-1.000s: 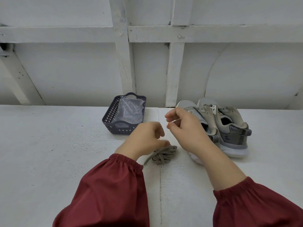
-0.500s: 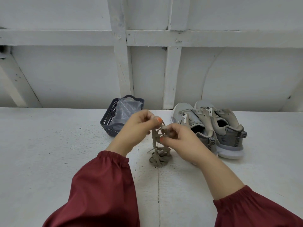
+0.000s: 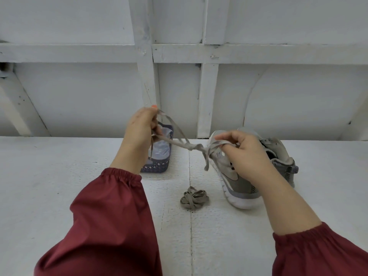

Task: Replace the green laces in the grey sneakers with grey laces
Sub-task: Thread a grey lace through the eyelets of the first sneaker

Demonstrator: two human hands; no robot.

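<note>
Both grey sneakers [image 3: 239, 182] stand on the counter [image 3: 59, 176] and show nothing green, so removal looks done. One grey lace [image 3: 191, 146], knotted mid-length, is stretched between the left hand [image 3: 139, 132] and right hand [image 3: 245, 154], each pinching it with curled fingers. A second bundled lace [image 3: 194, 198] lies just beside the sneakers. Threading looks not yet begun.

Plain white-painted work corner, kind of room unclear.
A rough white table [image 3: 49, 196]; directly behind the table, a white panelled wall [image 3: 89, 96] crossed by painted timber battens [image 3: 208, 96].
</note>
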